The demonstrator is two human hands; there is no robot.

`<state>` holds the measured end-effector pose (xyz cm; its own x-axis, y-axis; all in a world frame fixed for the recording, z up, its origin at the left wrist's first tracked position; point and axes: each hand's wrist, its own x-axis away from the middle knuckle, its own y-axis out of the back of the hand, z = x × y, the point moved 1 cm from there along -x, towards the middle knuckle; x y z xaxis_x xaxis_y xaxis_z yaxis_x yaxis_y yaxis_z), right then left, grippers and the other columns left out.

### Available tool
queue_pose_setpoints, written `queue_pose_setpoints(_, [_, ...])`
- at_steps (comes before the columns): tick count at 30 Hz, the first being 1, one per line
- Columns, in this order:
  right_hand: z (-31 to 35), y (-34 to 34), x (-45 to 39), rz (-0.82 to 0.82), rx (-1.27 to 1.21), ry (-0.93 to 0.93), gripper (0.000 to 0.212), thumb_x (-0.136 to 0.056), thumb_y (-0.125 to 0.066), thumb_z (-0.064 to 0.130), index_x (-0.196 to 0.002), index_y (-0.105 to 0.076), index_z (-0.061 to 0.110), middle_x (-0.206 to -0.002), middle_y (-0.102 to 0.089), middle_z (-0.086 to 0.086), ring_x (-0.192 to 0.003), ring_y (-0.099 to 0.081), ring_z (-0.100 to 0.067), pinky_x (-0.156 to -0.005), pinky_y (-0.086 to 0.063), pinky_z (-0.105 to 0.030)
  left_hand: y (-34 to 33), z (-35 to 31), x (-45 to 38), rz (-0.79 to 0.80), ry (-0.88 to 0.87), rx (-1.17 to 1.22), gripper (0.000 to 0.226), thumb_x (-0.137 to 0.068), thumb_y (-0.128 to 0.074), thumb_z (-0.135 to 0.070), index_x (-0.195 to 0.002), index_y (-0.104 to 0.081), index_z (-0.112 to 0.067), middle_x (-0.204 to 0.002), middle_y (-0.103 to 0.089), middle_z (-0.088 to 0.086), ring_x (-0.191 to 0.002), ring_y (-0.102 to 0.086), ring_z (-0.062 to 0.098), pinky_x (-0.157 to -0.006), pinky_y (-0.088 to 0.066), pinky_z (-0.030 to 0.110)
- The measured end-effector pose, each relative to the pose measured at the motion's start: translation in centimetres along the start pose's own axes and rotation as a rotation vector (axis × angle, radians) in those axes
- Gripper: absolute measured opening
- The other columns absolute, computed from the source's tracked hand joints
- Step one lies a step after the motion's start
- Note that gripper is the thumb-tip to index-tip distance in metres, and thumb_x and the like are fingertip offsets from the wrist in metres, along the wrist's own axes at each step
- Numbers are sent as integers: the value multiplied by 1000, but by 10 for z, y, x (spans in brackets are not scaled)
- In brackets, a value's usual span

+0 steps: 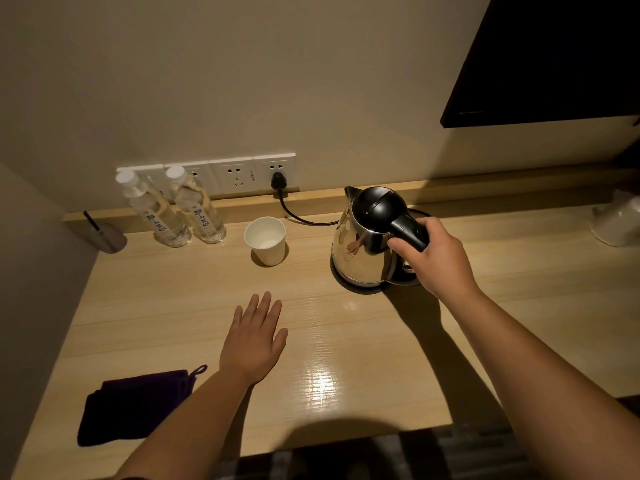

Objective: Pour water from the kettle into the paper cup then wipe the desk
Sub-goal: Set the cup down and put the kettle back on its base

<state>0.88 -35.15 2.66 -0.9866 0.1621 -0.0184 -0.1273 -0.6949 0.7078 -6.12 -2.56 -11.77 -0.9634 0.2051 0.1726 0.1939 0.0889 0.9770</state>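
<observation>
A steel kettle with a black lid and handle sits on its black base at the right of the wooden desk. My right hand is wrapped around the kettle's handle. A white paper cup stands upright to the kettle's left, apart from it. My left hand hovers flat over the desk in front of the cup, fingers spread, holding nothing. A dark purple cloth lies folded near the front left edge.
Two water bottles stand at the back left by a wall socket strip, where the kettle's black cord is plugged in. A small grey holder sits in the left corner. A white object lies far right.
</observation>
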Motion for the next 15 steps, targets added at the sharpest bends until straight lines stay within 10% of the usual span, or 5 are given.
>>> queue_pose_setpoints(9, [34,2,36,-143,452,445,66,-88,-48,53,-140,-36,14,-147,-37,-11,-140,-20,-28,-112,-15,-46,22,-4,-2,42,37,130,61,-97,-22,-49,-151,-15,-20,-160,-9,1,-145,1,19,-115,2,38])
queue_pose_setpoints(15, [38,-71,89,216,564,616,64,-91,-32,57,-142,-35,18,-154,-30,-7,-144,-10,-25,-114,-4,-47,31,-7,27,-66,161,97,66,-95,-19,-52,-149,-21,-15,-159,-15,5,-145,-2,21,-115,3,37])
